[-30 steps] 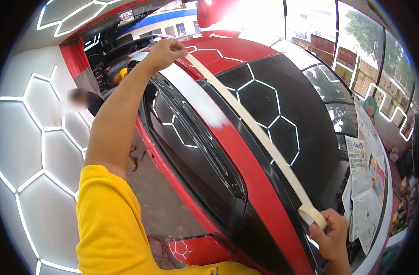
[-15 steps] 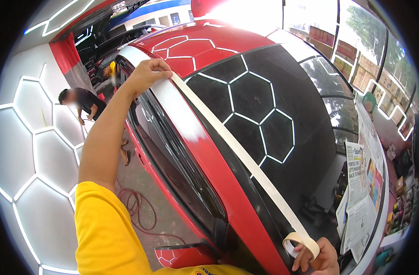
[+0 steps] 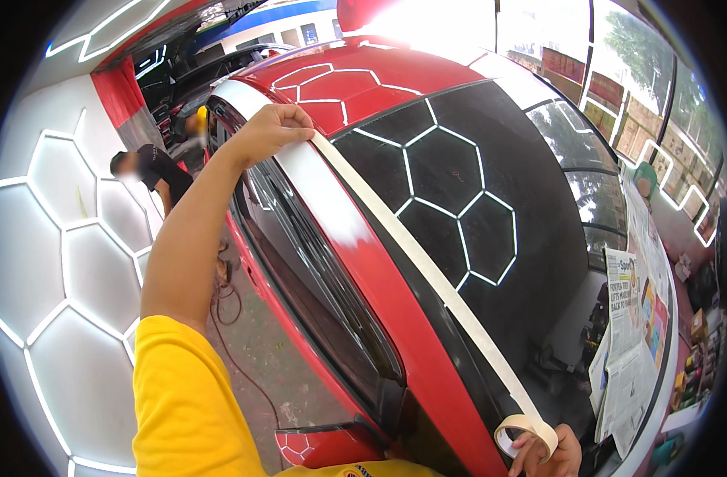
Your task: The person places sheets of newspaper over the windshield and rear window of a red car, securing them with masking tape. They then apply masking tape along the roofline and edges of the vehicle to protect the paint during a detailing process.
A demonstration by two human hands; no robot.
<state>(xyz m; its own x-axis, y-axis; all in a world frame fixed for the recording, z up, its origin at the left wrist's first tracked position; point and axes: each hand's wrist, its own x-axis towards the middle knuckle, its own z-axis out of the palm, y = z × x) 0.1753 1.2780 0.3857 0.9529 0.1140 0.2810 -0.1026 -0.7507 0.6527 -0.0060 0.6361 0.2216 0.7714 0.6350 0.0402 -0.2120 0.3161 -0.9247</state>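
Note:
A long strip of cream masking tape (image 3: 427,270) runs tautly along the edge of the car's black glossy roof panel (image 3: 522,262). My left hand (image 3: 277,133) pinches the strip's far end beside the whitish sanded patch on the red roof rail (image 3: 320,199). At the lower right, my right hand (image 3: 550,455) holds the masking tape roll (image 3: 526,439), with fingers through its core. The strip leads straight from this roll up to my left hand. Whether it is stuck down along its whole length I cannot tell.
Newspaper sheets (image 3: 630,342) cover part of the car at right. Left of the car are a red side mirror (image 3: 328,447), a hose (image 3: 252,378) on the floor, and a person in dark clothes (image 3: 161,171) bending over. Another person in yellow (image 3: 201,119) is farther back.
The view has shifted slightly, so the car sits a little farther right and lower. Both hands keep their hold on the tape. The person in dark clothes has moved slightly.

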